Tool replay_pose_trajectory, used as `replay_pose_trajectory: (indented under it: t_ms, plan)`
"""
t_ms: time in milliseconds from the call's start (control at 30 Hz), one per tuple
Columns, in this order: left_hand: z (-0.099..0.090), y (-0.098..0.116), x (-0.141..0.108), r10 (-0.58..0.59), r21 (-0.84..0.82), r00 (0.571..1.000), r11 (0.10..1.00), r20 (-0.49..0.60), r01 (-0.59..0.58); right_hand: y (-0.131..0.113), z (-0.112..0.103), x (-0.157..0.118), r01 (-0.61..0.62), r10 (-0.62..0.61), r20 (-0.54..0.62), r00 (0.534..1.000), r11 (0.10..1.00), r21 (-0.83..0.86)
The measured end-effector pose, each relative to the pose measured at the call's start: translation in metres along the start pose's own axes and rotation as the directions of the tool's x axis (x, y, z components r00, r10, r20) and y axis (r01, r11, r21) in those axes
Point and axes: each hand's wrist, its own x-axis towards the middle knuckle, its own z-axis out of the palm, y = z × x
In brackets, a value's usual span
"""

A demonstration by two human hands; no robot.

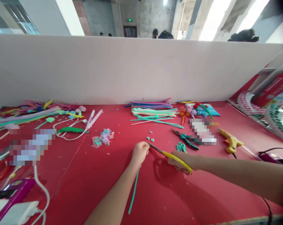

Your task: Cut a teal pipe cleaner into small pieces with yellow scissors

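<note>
My left hand [140, 153] is closed around a green pipe cleaner [133, 193], whose long end hangs down below the wrist toward me. Yellow-handled scissors [178, 161] are in my right hand [180, 161], fingers wrapped round the handles. The blade tips meet the fingertips of my left hand, where the pipe cleaner's upper end is hidden. Several short cut green pieces [152, 139] lie just beyond the tips. A small heap of similar green pieces [181, 147] sits farther right, beside teal-handled pliers [189, 141].
Bundled pipe cleaners [154, 112] lie at the back against a white partition [122, 72]. A yellow glue gun [231, 142] rests at right. Fluffy pastel clippings [104, 138], a pink hair-iron-like tool [94, 119] and a green-handled cutter [71, 129] are at left. A white cable [44, 184] crosses the near left.
</note>
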Motion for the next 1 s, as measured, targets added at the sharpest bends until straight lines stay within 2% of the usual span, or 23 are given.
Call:
replay_pose_trajectory:
  t_ms: [133,200,333,467,600,833,933,1000]
  plan:
    - [-0.002,0.002,-0.002,-0.042,-0.055,0.999,0.998,0.013,0.043,0.008,0.001,0.001,0.075,-0.074,-0.019,0.997,0.995,0.069]
    - [-0.003,0.004,-0.003,-0.087,-0.123,0.995,0.988,0.056,0.093,0.01,0.001,0.002,0.106,-0.098,-0.084,0.992,0.99,0.096]
    - [-0.001,0.011,-0.011,-0.097,-0.285,0.964,0.944,0.246,0.168,0.0,0.004,0.007,0.159,-0.114,-0.284,0.952,0.977,0.14]
    - [0.006,0.021,-0.022,-0.036,-0.349,0.92,0.919,0.39,0.184,-0.019,0.009,0.009,0.306,-0.224,-0.398,0.89,0.939,0.157]
    - [0.009,0.028,-0.029,-0.031,-0.329,0.915,0.928,0.402,0.177,-0.03,0.012,0.011,0.354,-0.268,-0.418,0.868,0.925,0.142]
    - [0.008,0.029,-0.03,-0.068,-0.267,0.917,0.946,0.392,0.184,-0.024,0.005,0.021,0.369,-0.274,-0.482,0.832,0.923,0.112]
    - [0.005,0.026,-0.027,-0.031,-0.304,0.921,0.939,0.387,0.159,-0.019,-0.001,0.017,0.352,-0.271,-0.463,0.844,0.931,0.097]
    - [0.003,0.024,-0.023,-0.023,-0.341,0.939,0.929,0.342,0.147,-0.015,-0.004,0.007,0.317,-0.262,-0.43,0.864,0.947,0.06]
